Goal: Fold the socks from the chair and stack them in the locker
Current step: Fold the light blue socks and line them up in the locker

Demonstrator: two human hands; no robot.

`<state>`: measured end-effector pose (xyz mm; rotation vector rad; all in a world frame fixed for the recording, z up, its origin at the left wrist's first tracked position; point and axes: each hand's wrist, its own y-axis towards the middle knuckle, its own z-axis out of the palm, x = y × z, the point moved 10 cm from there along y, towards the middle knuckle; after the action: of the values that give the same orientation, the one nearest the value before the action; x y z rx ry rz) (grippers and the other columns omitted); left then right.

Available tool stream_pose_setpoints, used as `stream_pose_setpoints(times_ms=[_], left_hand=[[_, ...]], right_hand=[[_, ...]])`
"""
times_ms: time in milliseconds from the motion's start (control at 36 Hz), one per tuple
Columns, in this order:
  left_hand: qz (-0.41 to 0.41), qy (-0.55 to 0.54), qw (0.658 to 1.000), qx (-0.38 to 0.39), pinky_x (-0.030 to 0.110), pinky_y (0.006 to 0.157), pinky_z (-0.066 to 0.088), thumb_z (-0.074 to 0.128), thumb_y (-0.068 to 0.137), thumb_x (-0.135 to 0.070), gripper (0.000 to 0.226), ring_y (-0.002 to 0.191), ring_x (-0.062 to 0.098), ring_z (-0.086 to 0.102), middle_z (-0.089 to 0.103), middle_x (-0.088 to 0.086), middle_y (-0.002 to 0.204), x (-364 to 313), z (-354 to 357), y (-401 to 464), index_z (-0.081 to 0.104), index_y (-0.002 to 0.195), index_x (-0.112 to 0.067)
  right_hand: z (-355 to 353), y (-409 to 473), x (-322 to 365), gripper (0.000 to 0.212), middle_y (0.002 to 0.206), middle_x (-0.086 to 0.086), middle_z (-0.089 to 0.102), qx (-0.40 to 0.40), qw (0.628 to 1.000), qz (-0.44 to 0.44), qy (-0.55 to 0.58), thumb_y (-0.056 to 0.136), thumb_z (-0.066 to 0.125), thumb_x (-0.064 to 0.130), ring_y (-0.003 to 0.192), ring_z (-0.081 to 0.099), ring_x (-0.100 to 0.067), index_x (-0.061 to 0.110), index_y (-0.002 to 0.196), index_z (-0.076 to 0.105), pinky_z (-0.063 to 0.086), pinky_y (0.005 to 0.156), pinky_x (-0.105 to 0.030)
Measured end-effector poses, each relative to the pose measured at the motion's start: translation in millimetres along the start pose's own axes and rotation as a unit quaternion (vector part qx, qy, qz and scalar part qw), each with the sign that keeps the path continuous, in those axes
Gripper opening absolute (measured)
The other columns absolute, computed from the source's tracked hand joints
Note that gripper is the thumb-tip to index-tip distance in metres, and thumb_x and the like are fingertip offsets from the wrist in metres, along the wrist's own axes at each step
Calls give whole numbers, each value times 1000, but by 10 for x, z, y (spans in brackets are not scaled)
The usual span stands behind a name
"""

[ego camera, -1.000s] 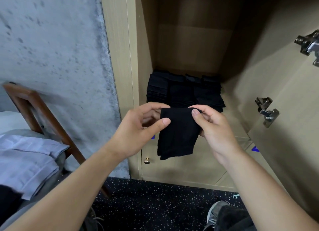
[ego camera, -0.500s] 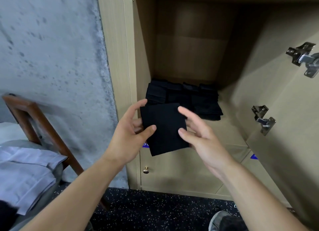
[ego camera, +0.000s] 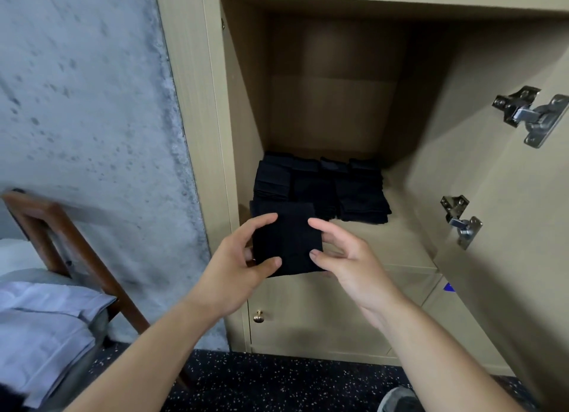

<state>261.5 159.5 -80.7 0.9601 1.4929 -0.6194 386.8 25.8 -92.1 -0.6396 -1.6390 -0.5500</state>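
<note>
The left hand [ego camera: 243, 267] is pinching the left edge of the folded sock [ego camera: 286, 239] between thumb and curled fingers. The right hand [ego camera: 348, 257] is gripping its right edge with thumb and forefinger, holding it at the front lip of the locker [ego camera: 400, 236], just before the black stacks [ego camera: 323, 186]. It is looking light, soft and floppy, so taking both side edges is probably keeping the fold shut. The frame is cutting off the chair [ego camera: 61, 236], and the dark fabric is hiding the sock's layers and the fingers behind it.

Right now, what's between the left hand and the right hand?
A folded black sock, held at its side edges by the left hand and right hand. The head view shows it.
</note>
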Motion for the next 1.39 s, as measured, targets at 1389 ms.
stream_pose_setpoints(times_ms=[1389], left_hand=[[93,395,904,-138,44,123,23,59,101,-16,54,151,26,23,25,4,167,380,558,1875,45,153,-16]], right_hand=[[-635,1148,-587,41,136,-8,60,-92,953,142,249,102,57,2,131,57,-22,4,143,53,50,110,-39]])
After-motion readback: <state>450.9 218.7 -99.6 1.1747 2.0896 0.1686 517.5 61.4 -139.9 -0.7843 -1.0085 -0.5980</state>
